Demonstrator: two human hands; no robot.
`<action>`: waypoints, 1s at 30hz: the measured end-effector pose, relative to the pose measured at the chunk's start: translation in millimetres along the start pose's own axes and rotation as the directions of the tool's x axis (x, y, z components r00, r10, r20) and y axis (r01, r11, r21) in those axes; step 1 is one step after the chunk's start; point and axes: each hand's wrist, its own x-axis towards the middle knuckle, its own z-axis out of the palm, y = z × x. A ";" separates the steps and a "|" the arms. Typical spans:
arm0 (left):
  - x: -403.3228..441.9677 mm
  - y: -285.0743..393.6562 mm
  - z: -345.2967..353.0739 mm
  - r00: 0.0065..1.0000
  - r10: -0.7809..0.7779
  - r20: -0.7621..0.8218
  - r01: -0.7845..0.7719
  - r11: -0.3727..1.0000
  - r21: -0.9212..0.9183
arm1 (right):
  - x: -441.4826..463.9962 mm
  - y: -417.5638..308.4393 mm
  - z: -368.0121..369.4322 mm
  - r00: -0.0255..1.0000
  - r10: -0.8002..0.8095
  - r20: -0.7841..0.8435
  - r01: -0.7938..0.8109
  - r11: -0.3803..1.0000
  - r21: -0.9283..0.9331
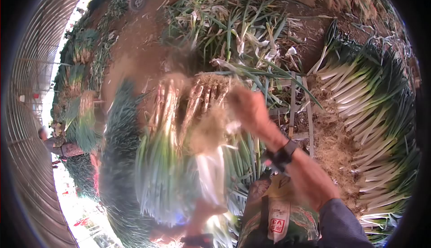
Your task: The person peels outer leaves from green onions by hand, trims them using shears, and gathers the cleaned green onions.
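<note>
- between the right hand above and the left hand below, the white onion stalks run nearly upright in view, their brown roots uppermost.
- at their lower end the left hand is the nearer one, its fingers seemingly wrapped narrow around the stalks, though motion blurs them.
- the right hand is beside the root end, up and to its right; its fingers are too smeared to tell whether they are wide, narrow or pinching anything.
- behind the stalks and to their left, unpeeled onions lie close by with roots the same way, green leaves trailing towards the body.
- past the roots, loose leaves and trimmings spread in a tangle over brown soil, so the far side is cluttered.
- to the right, beyond the watch and pale strips, white-stemmed onions lie in a long row, roots facing inward.
- well apart at the far left, another person is partly visible.
</note>
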 end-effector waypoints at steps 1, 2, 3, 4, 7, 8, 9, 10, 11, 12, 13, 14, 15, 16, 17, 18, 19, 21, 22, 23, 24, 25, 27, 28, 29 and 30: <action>-1.9 5.7 3.6 1.000 0.020 0.004 -0.020 0.999 -0.051 | 12.6 9.0 -17.7 0.991 0.024 -0.129 0.013 0.961 0.275; 2.0 6.3 1.1 1.000 0.010 0.007 -0.010 1.000 -0.017 | 30.8 2.8 -55.6 0.987 0.097 -0.130 -0.064 0.969 0.240; -0.6 -0.3 -3.4 1.000 -0.017 0.000 0.017 1.000 0.009 | 40.3 -0.5 -84.3 0.978 0.175 -0.115 -0.149 0.967 0.208; -2.9 -2.5 -8.3 0.999 -0.041 -0.006 0.041 0.998 0.039 | 43.2 16.0 -91.3 0.978 -0.068 -0.199 0.066 0.998 -0.016; -4.4 9.0 -23.3 0.987 0.131 -0.091 -0.132 0.991 -0.005 | 22.9 29.7 -106.2 0.982 -0.023 0.186 0.098 0.908 -0.408; -4.5 14.0 -29.0 0.977 0.117 -0.180 -0.120 0.993 -0.005 | 14.7 30.6 -110.4 0.921 0.148 0.360 0.058 0.862 -0.503; -7.0 35.4 -27.6 0.965 0.104 -0.240 -0.131 0.986 -0.100 | 0.5 42.3 -99.3 0.899 0.119 0.422 0.088 0.894 -0.439; -9.3 57.0 -26.2 0.950 0.090 -0.299 -0.152 0.969 -0.192 | -21.3 51.9 -90.5 0.866 0.108 0.488 0.066 0.943 -0.325; -7.7 62.4 -49.6 0.982 0.152 -0.116 -0.171 0.969 -0.177 | -41.3 49.6 -84.3 0.828 0.095 0.552 0.027 0.977 -0.210; -11.7 80.9 -48.3 0.963 0.160 -0.217 -0.194 0.971 -0.142 | -58.0 44.1 -73.9 0.775 0.087 0.626 -0.003 0.991 -0.133; -18.9 102.9 -46.0 0.934 0.170 -0.313 -0.211 0.972 -0.103 | -74.4 38.6 -63.6 0.715 0.077 0.695 -0.047 0.997 -0.063; -19.6 119.6 -48.1 0.922 0.221 -0.318 -0.250 0.967 -0.053 | -92.6 37.1 -52.8 0.675 0.016 0.737 -0.087 0.995 0.058; -20.7 135.1 -46.5 0.889 0.258 -0.379 -0.295 0.955 -0.043 | -108.1 30.0 -42.7 0.673 -0.095 0.733 -0.037 0.986 0.162; -22.3 149.9 -44.5 0.850 0.294 -0.437 -0.341 0.940 -0.030 | -120.2 17.9 -33.6 0.667 -0.205 0.717 0.013 0.965 0.264; -25.9 160.7 -42.4 0.806 0.328 -0.493 -0.386 0.922 -0.016 | -128.7 1.9 -26.7 0.659 -0.225 0.718 0.024 0.960 0.278; -31.1 169.0 -47.6 0.789 0.292 -0.541 -0.326 0.945 0.035 | -134.9 -12.5 -20.7 0.652 -0.244 0.718 0.037 0.956 0.291; -38.7 185.7 -46.5 0.781 0.303 -0.546 -0.352 0.936 0.017 | -142.0 -20.7 -15.1 0.662 -0.299 0.687 0.057 0.934 0.352; -52.7 220.1 -43.4 0.765 0.324 -0.556 -0.403 0.915 -0.021 | -149.6 -29.5 -5.7 0.676 -0.403 0.617 0.100 0.880 0.465; -57.4 220.0 -62.4 0.753 0.393 -0.528 -0.421 0.904 0.072 | -143.6 -36.1 -10.3 0.691 -0.366 0.623 0.043 0.881 0.471; -60.4 216.9 -66.0 0.696 0.434 -0.572 -0.525 0.851 0.007 | -135.1 -43.9 -18.6 0.706 -0.330 0.627 -0.012 0.879 0.477; -63.3 219.3 -65.5 0.634 0.473 -0.612 -0.626 0.779 -0.046 | -127.2 -48.3 -23.9 0.718 -0.295 0.630 -0.068 0.872 0.485; -65.9 218.9 -73.3 0.642 0.528 -0.556 -0.623 0.782 0.022 | -118.8 -48.5 -25.7 0.768 -0.329 0.549 0.003 0.860 0.511; -63.8 218.5 -88.1 0.643 0.652 -0.402 -0.750 0.643 -0.156 | -103.4 -48.6 -30.2 0.843 -0.393 0.368 0.152 0.829 0.538; -64.6 217.8 -88.0 0.641 0.676 -0.364 -0.757 0.636 -0.151 | -98.1 -54.3 -31.1 0.822 -0.413 0.392 0.166 0.832 0.529; -65.4 221.3 -80.7 0.640 0.697 -0.324 -0.762 0.631 -0.148 | -92.9 -64.5 -30.8 0.801 -0.430 0.417 0.177 0.835 0.521; -64.7 223.6 -74.0 0.639 0.715 -0.285 -0.766 0.626 -0.146 | -91.0 -69.9 -24.3 0.779 -0.480 0.403 0.226 0.815 0.534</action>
